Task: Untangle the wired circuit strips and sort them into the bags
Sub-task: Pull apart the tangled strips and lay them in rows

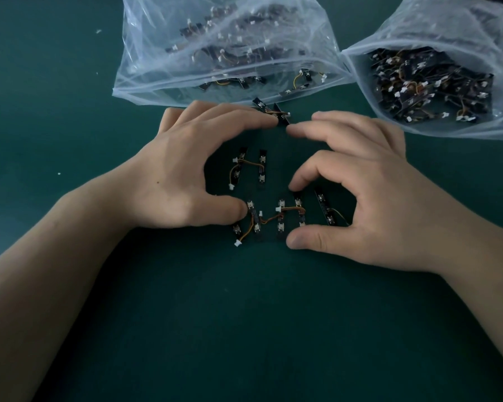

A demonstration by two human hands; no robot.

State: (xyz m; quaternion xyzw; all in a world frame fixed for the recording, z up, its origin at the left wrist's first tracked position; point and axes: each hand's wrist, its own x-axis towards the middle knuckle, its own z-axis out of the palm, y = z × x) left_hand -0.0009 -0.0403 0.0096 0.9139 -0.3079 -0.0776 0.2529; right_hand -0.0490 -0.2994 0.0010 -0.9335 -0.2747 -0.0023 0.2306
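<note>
Several small black circuit strips joined by orange and yellow wires lie on the green table between my hands. One pair point(262, 166) sits higher up, and a tangled group point(280, 216) lies below it. My left hand point(180, 175) arches over them from the left; its fingertips touch a strip point(282, 116) by the bags and its thumb touches the lower group. My right hand point(369, 192) arches in from the right, with thumb and bent fingers framing a single strip point(325, 210) without pinching it.
Two clear plastic bags lie open at the back, both holding many wired strips: the left bag point(145, 53) and the right bag point(436, 27). A few white specks point(98, 31) dot the green table point(244, 329) at the far left.
</note>
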